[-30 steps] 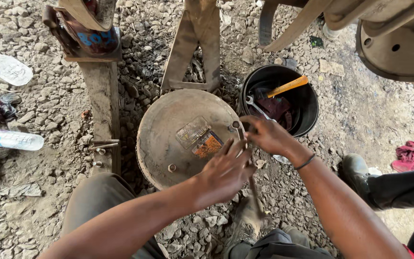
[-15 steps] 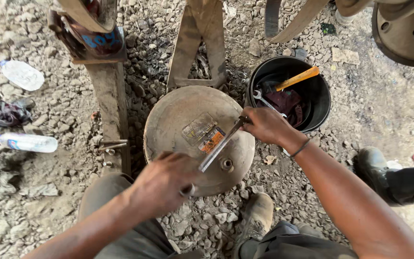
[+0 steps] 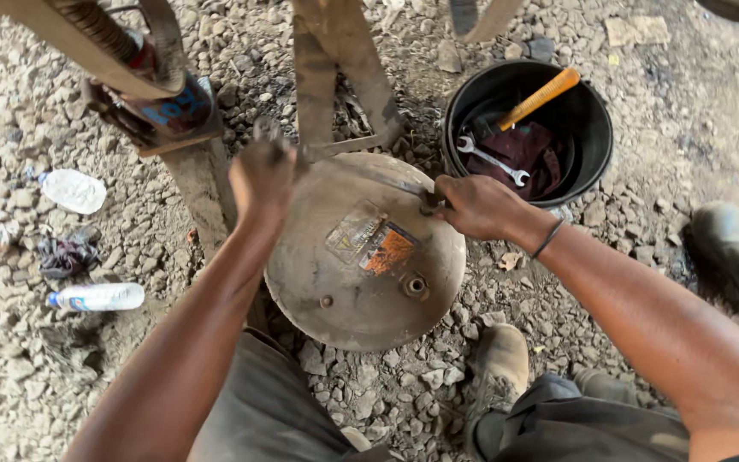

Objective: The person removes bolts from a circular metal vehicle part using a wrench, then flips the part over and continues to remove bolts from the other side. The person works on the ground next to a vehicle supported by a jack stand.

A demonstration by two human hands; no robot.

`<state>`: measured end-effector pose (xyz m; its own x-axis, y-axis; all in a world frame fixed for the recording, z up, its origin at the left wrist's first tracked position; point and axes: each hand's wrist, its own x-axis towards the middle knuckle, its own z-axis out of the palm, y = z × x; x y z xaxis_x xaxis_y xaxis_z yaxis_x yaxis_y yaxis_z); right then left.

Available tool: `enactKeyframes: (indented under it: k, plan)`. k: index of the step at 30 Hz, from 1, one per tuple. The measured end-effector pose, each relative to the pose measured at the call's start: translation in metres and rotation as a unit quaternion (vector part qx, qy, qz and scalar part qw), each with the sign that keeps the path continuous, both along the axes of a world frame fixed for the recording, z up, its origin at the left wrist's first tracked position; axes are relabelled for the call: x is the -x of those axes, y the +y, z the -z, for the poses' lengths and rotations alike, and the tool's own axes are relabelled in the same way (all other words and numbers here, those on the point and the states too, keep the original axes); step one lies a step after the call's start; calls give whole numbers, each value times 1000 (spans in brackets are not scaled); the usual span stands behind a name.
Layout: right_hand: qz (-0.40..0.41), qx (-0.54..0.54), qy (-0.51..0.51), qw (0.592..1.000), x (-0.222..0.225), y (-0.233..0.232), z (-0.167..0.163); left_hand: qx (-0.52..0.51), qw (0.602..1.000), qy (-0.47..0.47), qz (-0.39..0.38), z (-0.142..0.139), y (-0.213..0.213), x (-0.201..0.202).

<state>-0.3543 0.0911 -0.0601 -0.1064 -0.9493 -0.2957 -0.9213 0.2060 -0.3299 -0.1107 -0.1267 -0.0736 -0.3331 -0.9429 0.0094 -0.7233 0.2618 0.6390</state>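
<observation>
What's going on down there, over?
Right hand shut on metal rod across round metal tank. Left hand fisted at the rod's far end. Black bucket with tools beside it.

Gravel ground (image 3: 660, 120) w/ metal drum (image 3: 361, 282), black bucket (image 3: 588, 128), 2 plastic bottles (image 3: 96, 297).

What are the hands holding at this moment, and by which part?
Both hands grip a long thin metal bar lying across the round metal tank: the right hand closes on its right end, the left hand on its blurred left end.
</observation>
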Motion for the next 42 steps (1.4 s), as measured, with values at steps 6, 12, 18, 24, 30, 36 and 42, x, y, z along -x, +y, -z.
enactKeyframes:
  k: [6,12,18,24,30,36,42]
  plan:
    - [19,-6,-46,999,-1,21,4,-31,999,-20,32,35,12,162]
    - [-34,-36,-87,995,-7,42,4,-28,948,-167,269,56,94,238]
    - [-120,-155,-135,971,-7,45,-55,42,876,-100,470,33,131,229]
    - [44,-50,-235,970,27,52,-109,82,762,-199,610,-12,205,172]
    - [162,16,-330,930,41,43,-73,175,801,-72,569,-40,217,44]
    - [222,-103,-274,930,-8,32,-17,146,837,-67,522,-45,181,-28]
    - [399,-90,-585,700,-55,26,14,216,869,16,444,-31,180,-36]
